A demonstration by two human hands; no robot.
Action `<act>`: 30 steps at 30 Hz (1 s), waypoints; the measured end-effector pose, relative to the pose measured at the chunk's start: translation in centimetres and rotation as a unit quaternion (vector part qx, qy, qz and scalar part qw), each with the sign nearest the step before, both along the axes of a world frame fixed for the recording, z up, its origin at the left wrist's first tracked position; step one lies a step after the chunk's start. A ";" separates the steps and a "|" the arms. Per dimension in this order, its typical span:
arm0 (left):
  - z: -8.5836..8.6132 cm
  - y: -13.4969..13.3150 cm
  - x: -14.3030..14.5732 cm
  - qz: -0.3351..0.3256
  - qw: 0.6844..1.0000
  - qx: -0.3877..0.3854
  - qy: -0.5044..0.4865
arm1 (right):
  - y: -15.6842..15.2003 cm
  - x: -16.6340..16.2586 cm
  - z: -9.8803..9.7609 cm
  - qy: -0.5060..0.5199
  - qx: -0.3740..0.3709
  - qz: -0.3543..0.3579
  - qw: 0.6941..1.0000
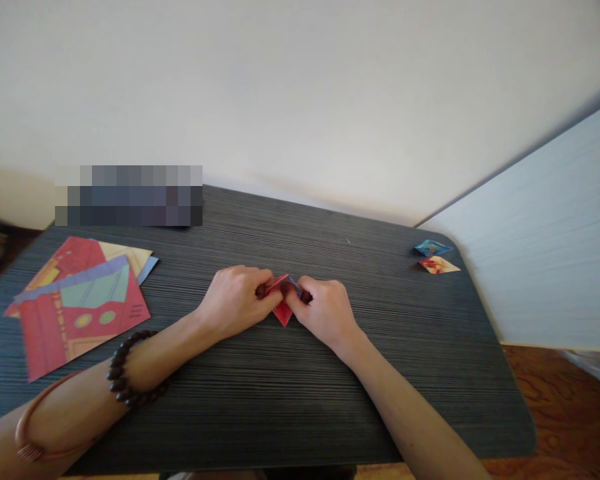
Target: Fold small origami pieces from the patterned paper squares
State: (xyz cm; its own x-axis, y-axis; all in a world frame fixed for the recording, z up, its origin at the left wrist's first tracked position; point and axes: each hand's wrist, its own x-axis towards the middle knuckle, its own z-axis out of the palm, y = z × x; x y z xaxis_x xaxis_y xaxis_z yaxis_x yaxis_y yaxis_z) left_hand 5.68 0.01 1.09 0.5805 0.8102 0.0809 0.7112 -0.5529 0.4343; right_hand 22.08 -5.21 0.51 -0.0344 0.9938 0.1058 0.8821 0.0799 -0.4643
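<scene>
Between my two hands is a small folded piece of red paper point(284, 313), its pointed tip aimed toward me and a bluish edge showing at the top right. My left hand point(240, 297) pinches its left side, fingers curled behind and thumb in front. On the other side, my right hand point(325, 307) grips the right part the same way, thumb pressed near the middle. My fingers cover much of the paper. Both hands are low over the dark table point(260, 400). A beaded bracelet point(125, 367) and a copper-coloured bangle point(30, 447) circle my left forearm.
Several printed paper sheets point(95, 300) overlap at the left. Far right lie two small folded papers, one blue point(433, 248) and one cream and red point(439, 265). A blurred-out item point(130, 197) stands at the back left. A wall backs the table; a pale panel point(545, 233) borders its right.
</scene>
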 end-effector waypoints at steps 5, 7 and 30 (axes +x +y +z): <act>0.2 0.0 0.0 0.010 1.000 -0.021 0.001 | 0.0 0.3 0.1 0.048 -0.013 -0.013 0.999; 0.3 0.0 0.0 0.015 1.000 -0.027 -0.002 | 0.1 0.4 0.1 0.068 -0.014 -0.012 0.998; 0.4 0.9 -0.5 0.010 0.964 -0.188 -0.186 | 0.2 2.1 -0.9 0.396 -0.028 0.086 0.914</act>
State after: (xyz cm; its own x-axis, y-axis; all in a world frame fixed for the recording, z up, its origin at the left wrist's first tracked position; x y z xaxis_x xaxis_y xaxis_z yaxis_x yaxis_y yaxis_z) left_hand 5.17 0.92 1.45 0.5511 0.8342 -0.0205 0.4766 -0.2945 0.8284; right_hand 24.18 -5.03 -0.35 -0.1251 0.9856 0.1138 0.2451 0.1419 -0.9591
